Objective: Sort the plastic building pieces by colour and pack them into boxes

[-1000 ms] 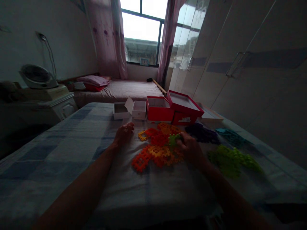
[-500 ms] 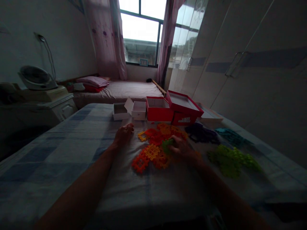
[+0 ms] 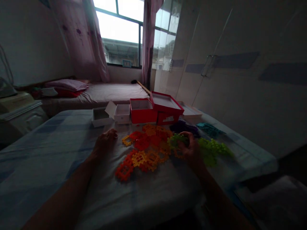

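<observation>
My right hand is closed on a green plastic building piece with notched edges. It is held at the right end of a pile of red and orange building pieces. Left of that pile, my left hand lies by the cloth with its fingers curled. Whether anything is inside those fingers is hidden. A yellow piece lies nearest to it, a little apart. Just right of my right hand is a heap of light green pieces.
Dark purple pieces and teal pieces lie farther back. Behind the pile stand a grey-white box, a small white box, a red box and a tilted red lid. A checked cloth covers the surface.
The view has turned to the right. My right hand has carried the green piece rightward, from over the orange pile to its right end near the light green heap. My left hand stays curled beside the pile.
</observation>
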`<state>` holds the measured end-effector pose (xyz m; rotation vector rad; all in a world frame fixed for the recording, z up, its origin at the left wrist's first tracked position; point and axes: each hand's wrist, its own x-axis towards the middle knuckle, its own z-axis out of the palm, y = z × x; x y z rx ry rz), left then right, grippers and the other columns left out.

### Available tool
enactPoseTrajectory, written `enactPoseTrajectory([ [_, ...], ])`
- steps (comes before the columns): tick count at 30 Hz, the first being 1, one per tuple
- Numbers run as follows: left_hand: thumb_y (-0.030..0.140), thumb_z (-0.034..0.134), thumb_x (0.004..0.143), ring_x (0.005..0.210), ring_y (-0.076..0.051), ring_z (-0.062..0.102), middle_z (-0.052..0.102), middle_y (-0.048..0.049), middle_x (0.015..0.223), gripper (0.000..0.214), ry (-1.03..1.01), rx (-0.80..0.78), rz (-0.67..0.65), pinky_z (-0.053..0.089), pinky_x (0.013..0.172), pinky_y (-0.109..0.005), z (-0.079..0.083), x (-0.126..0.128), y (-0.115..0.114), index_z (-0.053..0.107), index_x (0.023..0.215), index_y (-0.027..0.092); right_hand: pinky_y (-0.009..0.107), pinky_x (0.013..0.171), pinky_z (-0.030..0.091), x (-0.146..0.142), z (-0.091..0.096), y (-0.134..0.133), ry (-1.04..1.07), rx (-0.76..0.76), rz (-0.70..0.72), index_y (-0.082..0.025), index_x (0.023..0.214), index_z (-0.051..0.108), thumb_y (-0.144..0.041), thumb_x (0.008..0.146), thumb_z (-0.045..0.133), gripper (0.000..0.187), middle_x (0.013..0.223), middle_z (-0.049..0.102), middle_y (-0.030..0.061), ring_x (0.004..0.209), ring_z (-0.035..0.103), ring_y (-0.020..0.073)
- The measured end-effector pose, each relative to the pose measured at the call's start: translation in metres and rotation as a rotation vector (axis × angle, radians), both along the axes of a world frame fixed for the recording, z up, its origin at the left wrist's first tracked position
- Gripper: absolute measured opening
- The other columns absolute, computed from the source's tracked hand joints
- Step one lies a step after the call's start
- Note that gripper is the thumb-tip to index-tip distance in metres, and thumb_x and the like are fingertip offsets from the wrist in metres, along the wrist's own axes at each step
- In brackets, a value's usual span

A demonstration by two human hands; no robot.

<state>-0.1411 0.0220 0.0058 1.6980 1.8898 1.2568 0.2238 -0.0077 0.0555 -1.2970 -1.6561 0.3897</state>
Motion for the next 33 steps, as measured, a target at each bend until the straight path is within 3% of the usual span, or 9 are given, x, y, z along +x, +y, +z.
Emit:
enactPoseTrajectory([
  [4,0.058,0.027,0.079,0.072,-0.020,0.063,0.065,-0.0060,0.077,0.050,0.003,-0.002,-0.012,0.049,0.069,-0.030,-0.001,-0.004,0.001,0.059,0.088,0.020,0.036,0.076,0.047,0.053,-0.012,-0.018,-0.017,-0.030,-0.158,-0.019,0.108,0.050,-0.033,0.077,0.050,0.034,0.097,0.061,0.0088,0.086,0.059,0.0215],
  [7,0.059,0.028,0.079,0.074,-0.020,0.063,0.066,-0.0058,0.079,0.050,0.000,-0.022,-0.013,0.049,0.070,-0.030,-0.003,-0.007,0.002,0.059,0.088,0.021,0.037,0.078,0.047,0.077,-0.025,-0.024,-0.128,-0.032,-0.187,-0.018,0.109,0.051,-0.031,0.078,0.048,0.034,0.100,0.061,0.0098,0.091,0.059,0.0228],
  [17,0.057,0.028,0.082,0.077,-0.022,0.062,0.065,-0.0081,0.081,0.047,-0.026,-0.028,-0.015,0.048,0.072,-0.032,-0.011,-0.014,0.005,0.059,0.088,0.023,0.045,0.092,0.038,0.088,-0.051,-0.015,-0.492,0.234,-0.361,-0.017,0.104,0.055,-0.027,0.082,0.044,0.026,0.104,0.056,0.0128,0.102,0.049,0.0265],
  [25,0.056,0.026,0.084,0.078,-0.020,0.062,0.065,-0.0076,0.084,0.049,-0.019,-0.076,0.005,0.047,0.073,-0.031,-0.008,-0.012,0.003,0.058,0.091,0.019,0.048,0.090,0.040,0.110,-0.062,-0.017,-0.314,0.403,-0.545,-0.014,0.107,0.053,-0.043,0.083,0.046,0.038,0.104,0.056,0.0146,0.102,0.050,0.0276],
  [29,0.055,0.026,0.083,0.075,-0.019,0.062,0.065,-0.0069,0.080,0.050,-0.016,-0.063,-0.004,0.049,0.071,-0.030,-0.001,-0.005,-0.001,0.058,0.091,0.017,0.047,0.094,0.038,0.135,-0.067,-0.011,-0.301,0.397,-0.576,-0.013,0.112,0.051,-0.049,0.081,0.046,0.047,0.111,0.054,0.0166,0.108,0.047,0.0285],
  [33,0.060,0.027,0.081,0.076,-0.020,0.064,0.066,-0.0059,0.079,0.054,-0.017,-0.070,0.014,0.050,0.071,-0.030,-0.002,-0.005,0.000,0.060,0.089,0.018,0.047,0.099,0.034,0.169,-0.065,0.017,-0.314,0.283,-0.651,-0.010,0.117,0.049,-0.053,0.081,0.039,0.056,0.120,0.050,0.0199,0.116,0.043,0.0299],
])
